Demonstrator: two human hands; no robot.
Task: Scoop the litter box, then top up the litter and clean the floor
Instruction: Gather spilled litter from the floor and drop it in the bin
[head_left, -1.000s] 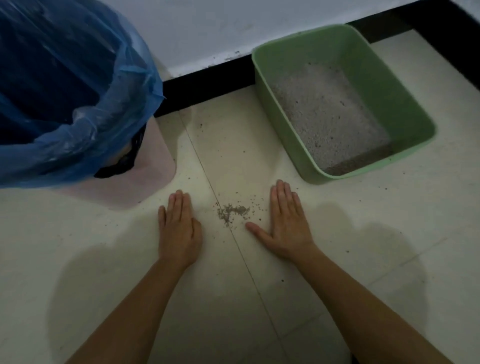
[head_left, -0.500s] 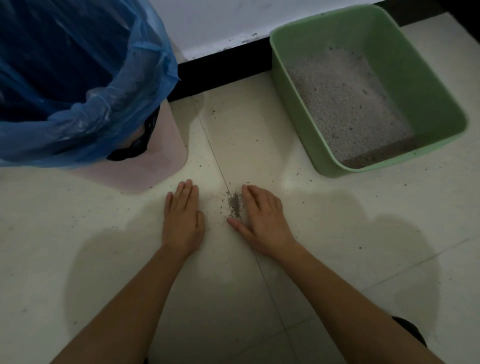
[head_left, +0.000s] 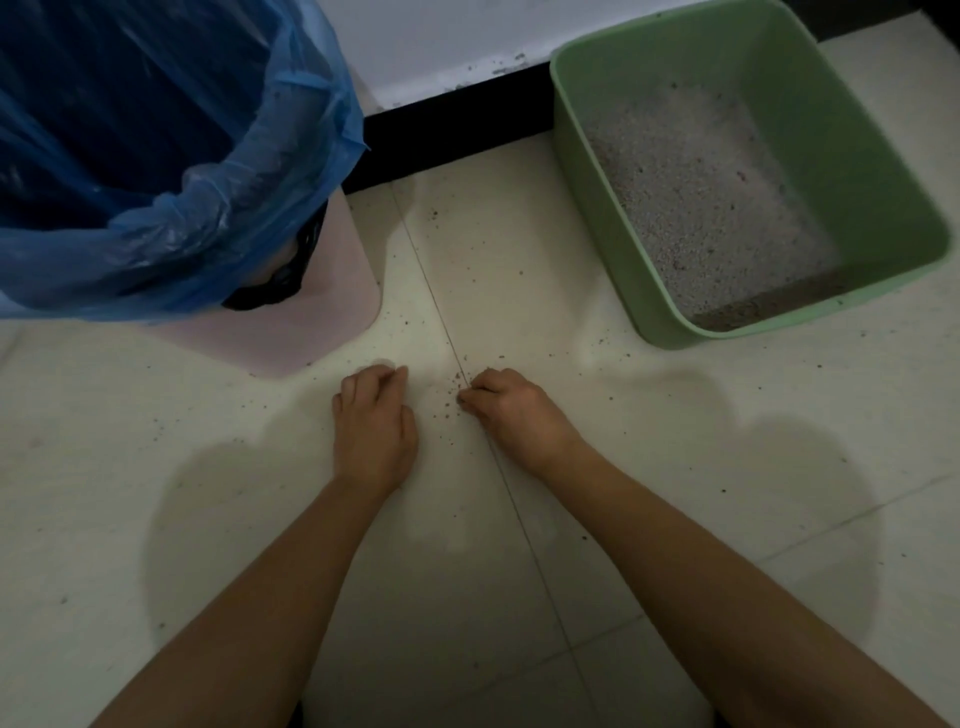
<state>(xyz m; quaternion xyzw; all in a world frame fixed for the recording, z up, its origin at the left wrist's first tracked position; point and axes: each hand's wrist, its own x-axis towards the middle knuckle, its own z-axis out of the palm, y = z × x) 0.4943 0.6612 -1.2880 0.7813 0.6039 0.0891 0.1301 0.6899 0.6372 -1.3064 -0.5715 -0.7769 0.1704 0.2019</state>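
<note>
The green litter box stands on the tile floor at the upper right, with grey litter spread across its bottom. On the floor in front of me, my right hand has its fingers curled down over the spot where the small litter pile lay and pinches the grains. A few loose grains lie just left of its fingertips, along the tile joint. My left hand rests on the floor a short gap to the left, fingers curled under, with nothing visible in it.
A pink bin lined with a blue plastic bag stands at the upper left, close to my left hand. A black skirting strip and a white wall run behind. Stray grains dot the pale tiles around the box.
My right hand swept left over the litter pile and curled its fingers around it. My left hand's flat fingers have curled under. The pile is no longer visible.
</note>
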